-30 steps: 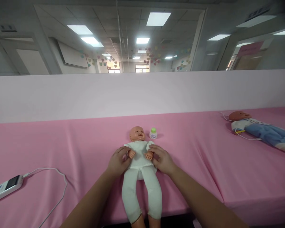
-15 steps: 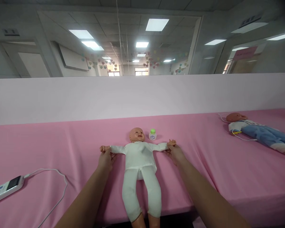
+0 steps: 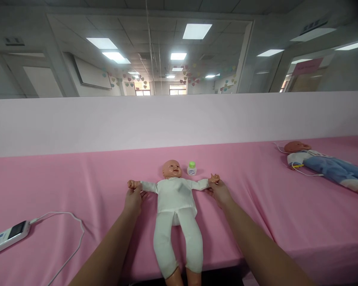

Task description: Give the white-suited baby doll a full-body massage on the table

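A baby doll in a white top and white trousers lies on its back, head away from me, with both arms stretched out sideways. My left hand is closed round the doll's wrist at the left, thumb on top. At the right, my right hand grips the doll's other wrist near the cuff; some fingertips are hidden beneath it. A small white bottle with a green cap stands beside the doll's head, touching neither hand.
Pink cloth covers the table. A second doll in blue trousers lies at the right with thin tubing. A white device with a cable lies at the left. Behind runs a low white wall under glass.
Both hands have moved slightly inward, towards the doll's body, and its forearms have shifted with them. The bottle and the second doll have stayed put.
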Action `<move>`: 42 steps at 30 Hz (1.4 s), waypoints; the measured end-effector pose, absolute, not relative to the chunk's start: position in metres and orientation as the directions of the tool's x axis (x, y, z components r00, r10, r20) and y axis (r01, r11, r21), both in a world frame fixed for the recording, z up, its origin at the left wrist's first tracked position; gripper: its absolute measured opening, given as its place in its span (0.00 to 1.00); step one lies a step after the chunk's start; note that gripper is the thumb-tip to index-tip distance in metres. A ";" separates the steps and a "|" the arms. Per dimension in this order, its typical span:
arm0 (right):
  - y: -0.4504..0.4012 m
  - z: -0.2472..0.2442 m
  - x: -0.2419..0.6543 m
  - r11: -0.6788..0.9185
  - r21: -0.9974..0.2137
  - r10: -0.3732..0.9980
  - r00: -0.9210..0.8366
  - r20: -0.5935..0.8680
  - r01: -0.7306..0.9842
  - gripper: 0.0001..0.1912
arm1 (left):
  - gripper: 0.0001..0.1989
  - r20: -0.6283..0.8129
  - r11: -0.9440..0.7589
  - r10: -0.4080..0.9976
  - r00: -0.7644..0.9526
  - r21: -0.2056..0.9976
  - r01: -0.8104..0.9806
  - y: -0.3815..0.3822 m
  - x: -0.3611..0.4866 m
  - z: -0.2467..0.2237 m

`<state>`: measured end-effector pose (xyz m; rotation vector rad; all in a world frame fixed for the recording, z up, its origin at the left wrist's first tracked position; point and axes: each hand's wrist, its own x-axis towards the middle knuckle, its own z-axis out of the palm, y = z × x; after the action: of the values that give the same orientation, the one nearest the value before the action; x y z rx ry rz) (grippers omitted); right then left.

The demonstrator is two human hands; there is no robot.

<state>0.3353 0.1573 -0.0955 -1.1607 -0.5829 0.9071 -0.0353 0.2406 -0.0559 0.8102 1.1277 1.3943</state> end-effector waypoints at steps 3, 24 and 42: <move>0.155 -0.092 0.330 0.194 -0.963 0.821 0.569 0.054 -0.189 0.24 | 0.08 -0.049 0.008 0.989 -0.143 0.961 -0.276 0.239 -0.036 -0.055; 0.124 -0.067 0.269 0.487 -0.682 0.817 -0.008 0.576 0.545 0.18 | 0.16 0.311 -0.362 0.924 0.221 0.897 0.254 0.190 -0.008 -0.033; 0.154 -0.090 0.346 0.093 -0.926 0.804 0.576 -0.146 -0.366 0.16 | 0.07 -0.219 0.144 0.962 -0.161 0.914 -0.380 0.248 -0.041 -0.057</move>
<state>0.3458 0.1537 -0.0897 -1.1812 -0.4566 0.9144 -0.0409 0.2481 -0.0574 0.6954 1.1488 1.3649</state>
